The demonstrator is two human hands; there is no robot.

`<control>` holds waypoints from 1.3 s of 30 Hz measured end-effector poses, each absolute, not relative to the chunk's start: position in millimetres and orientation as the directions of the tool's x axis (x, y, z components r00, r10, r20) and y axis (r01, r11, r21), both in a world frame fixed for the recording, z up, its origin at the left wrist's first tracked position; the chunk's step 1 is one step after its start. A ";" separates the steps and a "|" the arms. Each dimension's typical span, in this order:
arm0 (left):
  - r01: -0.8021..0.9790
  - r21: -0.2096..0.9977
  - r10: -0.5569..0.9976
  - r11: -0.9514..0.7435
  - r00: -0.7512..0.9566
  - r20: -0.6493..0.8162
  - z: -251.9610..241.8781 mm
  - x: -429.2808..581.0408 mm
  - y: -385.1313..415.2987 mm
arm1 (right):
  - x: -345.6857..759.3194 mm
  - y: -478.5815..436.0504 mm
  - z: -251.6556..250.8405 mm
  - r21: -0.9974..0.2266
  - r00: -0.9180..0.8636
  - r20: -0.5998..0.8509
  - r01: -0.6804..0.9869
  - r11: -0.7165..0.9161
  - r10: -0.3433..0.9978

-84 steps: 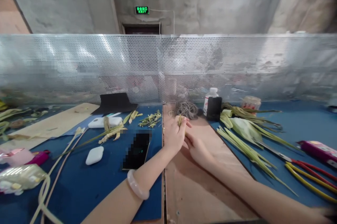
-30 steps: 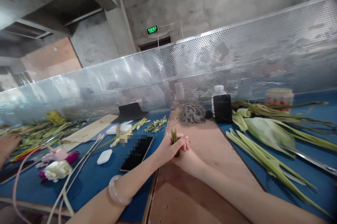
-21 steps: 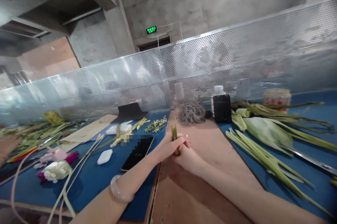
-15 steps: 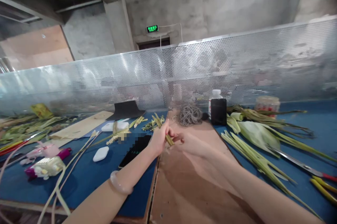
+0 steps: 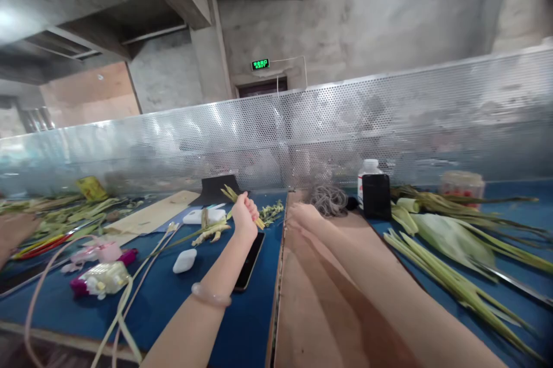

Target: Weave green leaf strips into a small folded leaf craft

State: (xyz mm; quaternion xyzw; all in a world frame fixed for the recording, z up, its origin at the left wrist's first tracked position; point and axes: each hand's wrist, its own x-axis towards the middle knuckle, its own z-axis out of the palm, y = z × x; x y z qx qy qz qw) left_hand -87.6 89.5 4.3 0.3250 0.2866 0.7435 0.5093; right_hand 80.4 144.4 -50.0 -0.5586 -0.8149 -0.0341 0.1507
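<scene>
My left hand (image 5: 245, 212) is closed around a short bundle of yellow-green plant strips (image 5: 231, 192). The strips poke out above the fist and below it, over the blue tabletop near the phone (image 5: 249, 264). My right hand (image 5: 306, 217) reaches over the brown wooden board (image 5: 298, 310), its fingers stretched loosely down and left, somewhat blurred, with nothing visible in them. Between the hands lie small green plant scraps (image 5: 272, 212). Just right of my right hand sits a tangle of grey cord (image 5: 330, 201).
Long green leaves (image 5: 458, 281), scissors (image 5: 514, 284), a white bottle (image 5: 367, 169) and a black box-like item (image 5: 376, 196) are at right. On the left are a white case (image 5: 185, 261), hair clips (image 5: 103, 279), pale strips (image 5: 123, 310) and another person's hand (image 5: 15, 232). Perforated metal panels (image 5: 242, 143) stand behind.
My left hand has moved left with the bundle, away from my right hand, which has let go of the lower end and opened. Another person's hand has come into view at far left.
</scene>
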 end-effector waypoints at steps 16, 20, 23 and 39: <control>-0.301 0.949 0.981 0.090 0.191 -0.033 -23.3 -74.4 95.2 | 99.6 118.7 1.1 -0.647 -0.194 0.470 0.588 0.486 0.861; -0.211 0.952 0.901 0.221 0.417 -0.117 -20.5 -66.1 83.5 | 104.1 76.7 12.7 -0.703 -0.229 0.519 0.433 0.564 0.823; -0.200 0.948 0.823 0.249 0.560 -0.098 -21.9 -58.5 76.6 | 106.2 41.3 2.5 -0.709 -0.287 0.516 0.387 0.590 0.807; -0.270 0.960 0.915 0.079 0.402 0.038 -34.3 -45.3 70.0 | 108.4 -13.9 -65.5 -0.487 -0.383 0.604 0.518 0.704 0.699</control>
